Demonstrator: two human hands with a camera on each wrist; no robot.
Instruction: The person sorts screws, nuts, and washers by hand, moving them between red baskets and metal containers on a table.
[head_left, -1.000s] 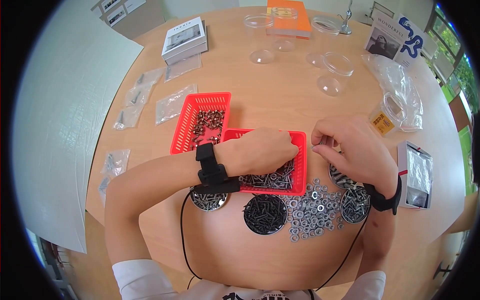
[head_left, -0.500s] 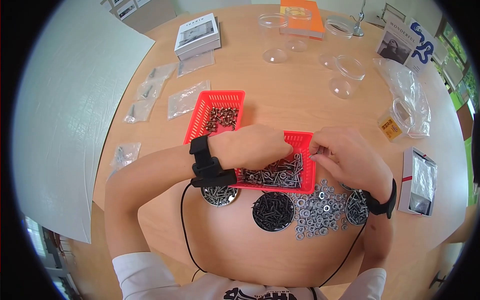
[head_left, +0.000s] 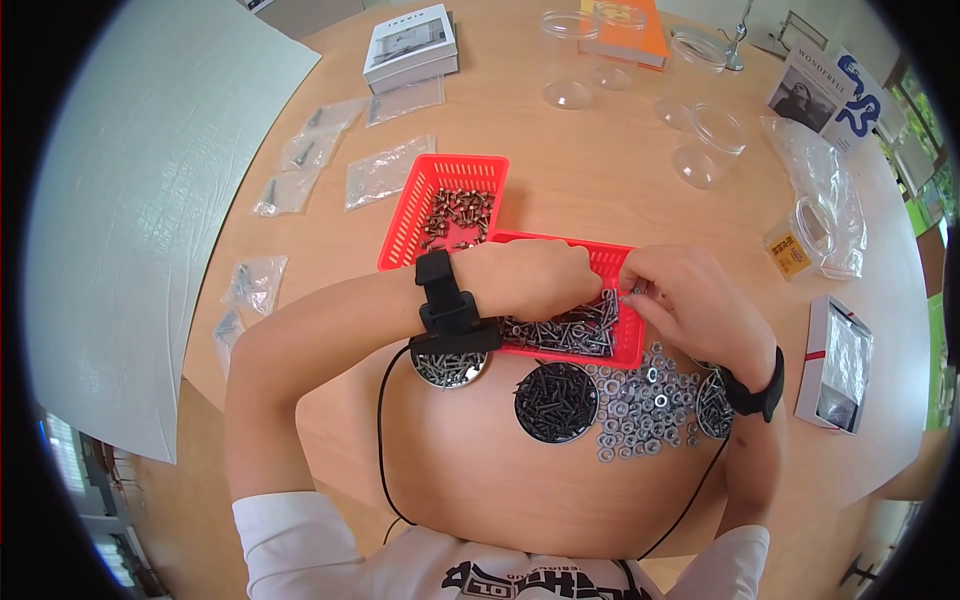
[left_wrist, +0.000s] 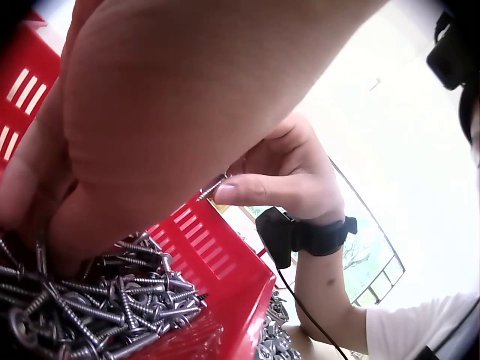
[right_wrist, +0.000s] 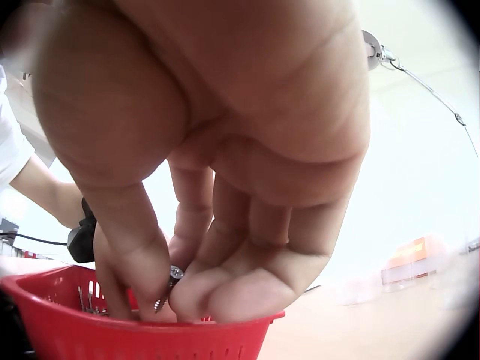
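Note:
My left hand (head_left: 535, 280) is down inside a red basket (head_left: 628, 345) of silver screws (head_left: 560, 335). Its fingertips dip among the screws in the left wrist view; I cannot tell whether they grip one. Over the basket's right rim, my right hand (head_left: 690, 295) pinches a single small screw (left_wrist: 211, 187) between thumb and fingers. That screw's round head and threaded tip show below the fingers in the right wrist view.
A second red basket (head_left: 400, 225) with brownish bolts (head_left: 460, 212) adjoins behind. Nearer me are a dish of black screws (head_left: 556, 402), loose nuts (head_left: 650, 410) and a dish of silver screws (head_left: 450, 370). Clear jars (head_left: 715, 150) stand farther back; an open box (head_left: 835, 370) lies right.
The head view has shifted, so the table things sit farther right. My right hand has come from beside the basket to over its right rim; my left hand stays inside the basket.

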